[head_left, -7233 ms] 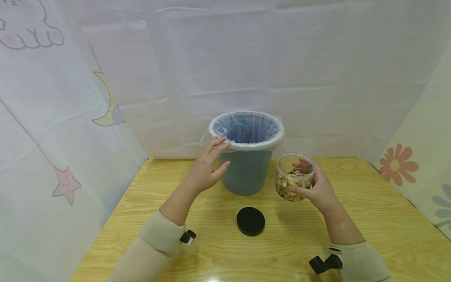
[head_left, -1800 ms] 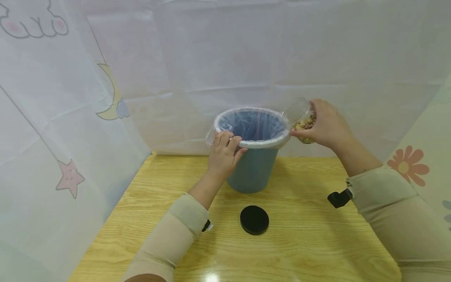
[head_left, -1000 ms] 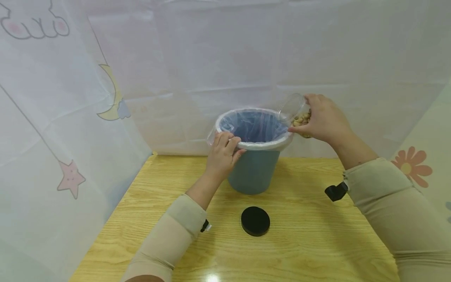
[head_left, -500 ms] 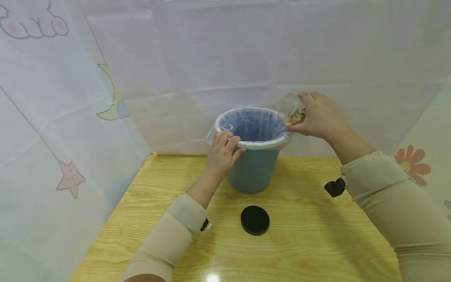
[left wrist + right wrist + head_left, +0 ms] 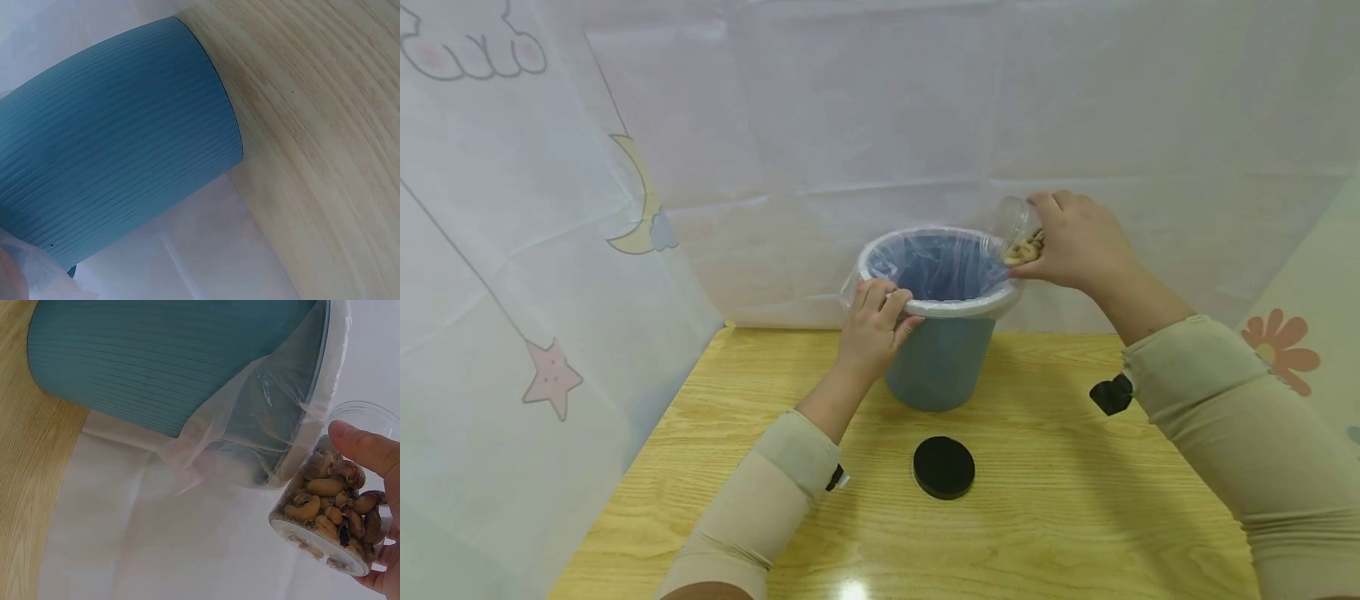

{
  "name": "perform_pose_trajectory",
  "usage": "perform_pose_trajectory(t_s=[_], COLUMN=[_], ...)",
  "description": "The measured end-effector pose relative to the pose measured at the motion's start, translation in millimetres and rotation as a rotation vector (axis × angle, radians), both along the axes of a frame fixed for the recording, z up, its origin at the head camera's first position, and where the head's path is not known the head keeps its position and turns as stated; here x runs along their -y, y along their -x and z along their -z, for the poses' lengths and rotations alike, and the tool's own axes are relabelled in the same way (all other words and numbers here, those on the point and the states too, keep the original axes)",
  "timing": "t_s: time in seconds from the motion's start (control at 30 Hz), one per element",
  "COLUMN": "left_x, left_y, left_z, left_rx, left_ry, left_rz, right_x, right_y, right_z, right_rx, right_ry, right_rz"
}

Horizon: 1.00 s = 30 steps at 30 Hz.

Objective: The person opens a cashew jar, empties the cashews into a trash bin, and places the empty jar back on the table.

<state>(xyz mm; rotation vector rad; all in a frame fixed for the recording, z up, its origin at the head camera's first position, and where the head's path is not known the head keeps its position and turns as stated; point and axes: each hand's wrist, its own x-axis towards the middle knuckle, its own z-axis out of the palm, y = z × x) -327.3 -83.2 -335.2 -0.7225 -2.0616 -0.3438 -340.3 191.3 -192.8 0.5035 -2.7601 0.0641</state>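
Observation:
A blue trash can (image 5: 936,367) with a white rim and a clear plastic liner stands on the table. My left hand (image 5: 871,333) grips its near-left rim, fingers curled over the edge and thumb on the outside; the left wrist view shows mainly the ribbed wall (image 5: 125,125). My right hand (image 5: 1078,242) holds a clear jar (image 5: 1009,218) at the can's right rim, tilted with its mouth toward the opening. Cashew-like nuts (image 5: 337,506) with dark bits lie inside the jar, seen close in the right wrist view. The can's bottom is hidden.
A round black lid (image 5: 943,467) lies on the wooden table (image 5: 1045,517) in front of the can. A white cloth backdrop (image 5: 820,125) hangs close behind, and printed sheets flank both sides.
Earlier the jar was upright to the right of the can; it has risen, tilted and shifted left to the rim. The left hand went from hovering to gripping the rim.

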Motion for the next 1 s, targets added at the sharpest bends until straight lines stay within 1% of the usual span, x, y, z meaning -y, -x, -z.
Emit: perform_pose_trajectory(t_s=[0.13, 0.27, 0.43, 0.57, 0.77, 1.0], left_x=[0.1, -0.3, -1.0, -1.8, -2.4, -2.9], left_y=[0.2, 0.5, 1.0, 0.8, -0.3, 0.6], left_z=[0.2, -0.3, -0.3, 0.0, -0.1, -0.1], left_rx=[0.013, 0.029, 0.02, 0.02, 0.027, 0.014], left_ry=[0.001, 0.002, 0.001, 0.005, 0.0, 0.003], left_rz=[-0.004, -0.008, -0.005, -0.01, -0.007, -0.008], right_x=[1.6, 3.5, 5.3, 6.0, 8.6, 9.4], right_y=[0.3, 0.2, 0.2, 0.3, 0.0, -0.8], right_z=[-1.0, -2.3, -2.3, -0.8, 1.6, 3.0], right_rx=[-0.016, -0.029, -0.044, -0.037, -0.052, -0.065], right_ry=[-0.019, -0.064, -0.11, -0.131, -0.157, -0.171], right_rz=[-0.014, -0.014, -0.003, 0.006, 0.009, 0.013])
